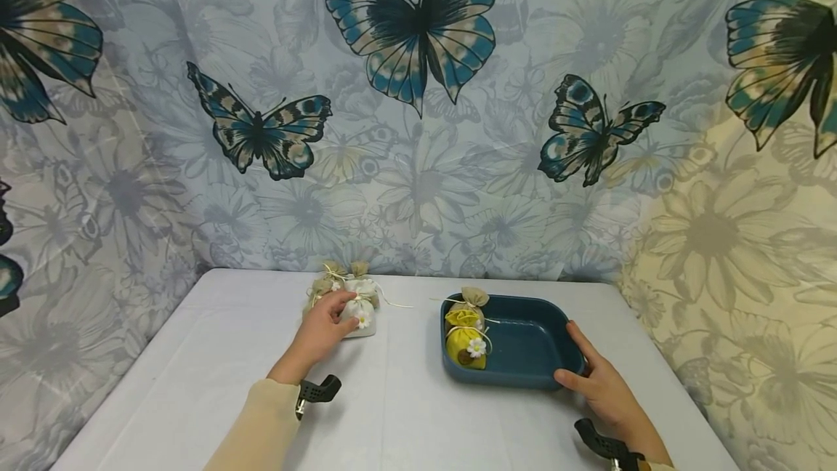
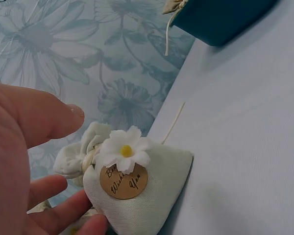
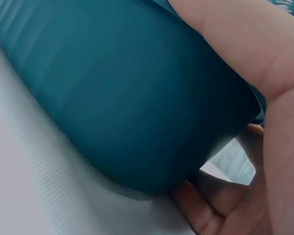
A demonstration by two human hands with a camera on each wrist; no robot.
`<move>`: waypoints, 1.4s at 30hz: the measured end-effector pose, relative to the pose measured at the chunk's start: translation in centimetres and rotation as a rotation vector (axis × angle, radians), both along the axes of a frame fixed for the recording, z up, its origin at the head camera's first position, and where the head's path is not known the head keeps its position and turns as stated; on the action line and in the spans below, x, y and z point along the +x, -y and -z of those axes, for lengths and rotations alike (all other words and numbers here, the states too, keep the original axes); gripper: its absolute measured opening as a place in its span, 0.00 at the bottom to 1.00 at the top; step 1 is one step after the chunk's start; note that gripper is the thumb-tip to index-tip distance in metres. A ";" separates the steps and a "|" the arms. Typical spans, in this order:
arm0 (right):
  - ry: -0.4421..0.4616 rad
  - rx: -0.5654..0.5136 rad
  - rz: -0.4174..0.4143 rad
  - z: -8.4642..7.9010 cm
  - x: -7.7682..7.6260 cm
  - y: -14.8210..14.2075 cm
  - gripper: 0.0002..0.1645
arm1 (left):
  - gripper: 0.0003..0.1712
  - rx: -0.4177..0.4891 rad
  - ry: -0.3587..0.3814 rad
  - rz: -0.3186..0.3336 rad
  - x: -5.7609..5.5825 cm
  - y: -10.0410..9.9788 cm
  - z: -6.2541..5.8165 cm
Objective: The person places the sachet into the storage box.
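My left hand (image 1: pixel 320 336) reaches over a small group of drawstring pouches at the table's back left. Nearest to it is a white pouch (image 1: pixel 362 322) with a daisy and a round brown label (image 2: pixel 123 181). In the left wrist view the thumb (image 2: pixel 54 115) is apart from the pouch, and the fingers are beside or against it. Beige pouches (image 1: pixel 320 288) stand behind, partly hidden. My right hand (image 1: pixel 608 387) grips the right end of a dark blue rectangular dish (image 1: pixel 510 378), thumb at the front corner. At the dish's left end lie a yellow pouch (image 1: pixel 461 347) with a daisy and a beige pouch (image 1: pixel 474 296).
A white cloth covers the table (image 1: pixel 392 405). Behind and beside it hang fabric walls (image 1: pixel 418 187) printed with butterflies and flowers. Thin cords trail from the pouches. A black wrist mount (image 1: pixel 319 389) sits on the left wrist, another (image 1: pixel 604 442) on the right.
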State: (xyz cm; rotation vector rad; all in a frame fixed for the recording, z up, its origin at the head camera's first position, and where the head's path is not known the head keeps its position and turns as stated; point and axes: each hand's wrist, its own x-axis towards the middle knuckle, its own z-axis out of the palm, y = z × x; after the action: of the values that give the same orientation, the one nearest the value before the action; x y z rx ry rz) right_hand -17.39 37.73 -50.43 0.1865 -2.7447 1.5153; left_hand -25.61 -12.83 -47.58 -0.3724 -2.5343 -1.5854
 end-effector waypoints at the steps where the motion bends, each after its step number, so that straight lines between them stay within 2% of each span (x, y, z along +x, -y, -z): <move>1: 0.000 0.000 0.001 0.0 0.0 0.0 0.54 | 0.27 -0.007 -0.003 0.001 0.0 0.0 0.1; 8: 0.009 -0.017 0.005 0.1 0.0 0.0 0.54 | 0.25 -0.050 -0.045 0.004 0.4 0.2 0.6; 15: 0.009 -0.034 0.003 0.2 0.1 0.0 0.54 | 0.22 -0.061 -0.012 0.003 0.7 0.3 0.8; 24: 0.012 -0.064 -0.001 0.4 0.1 -0.1 0.55 | 0.20 -0.119 -0.024 0.005 1.0 0.3 1.1; 30: 0.013 -0.056 0.004 0.4 0.1 -0.1 0.54 | 0.21 -0.205 -0.084 0.023 1.2 0.3 1.0; 33: 0.011 -0.060 0.002 0.3 0.1 0.0 0.54 | 0.22 -0.219 -0.098 0.029 1.3 0.4 0.9; 36: 0.003 -0.073 -0.006 0.3 0.1 0.0 0.54 | 0.23 -0.222 -0.091 0.038 1.3 0.4 0.9; 42: -0.005 -0.096 -0.020 0.3 0.0 0.0 0.54 | 0.25 -0.202 -0.006 0.064 1.2 0.6 1.2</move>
State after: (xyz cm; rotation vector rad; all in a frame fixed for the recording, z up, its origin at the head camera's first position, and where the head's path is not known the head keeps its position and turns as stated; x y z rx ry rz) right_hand -17.43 37.69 -50.72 0.2182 -2.6667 1.6442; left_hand -24.39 -13.42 -48.77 -0.4842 -2.7113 -1.3487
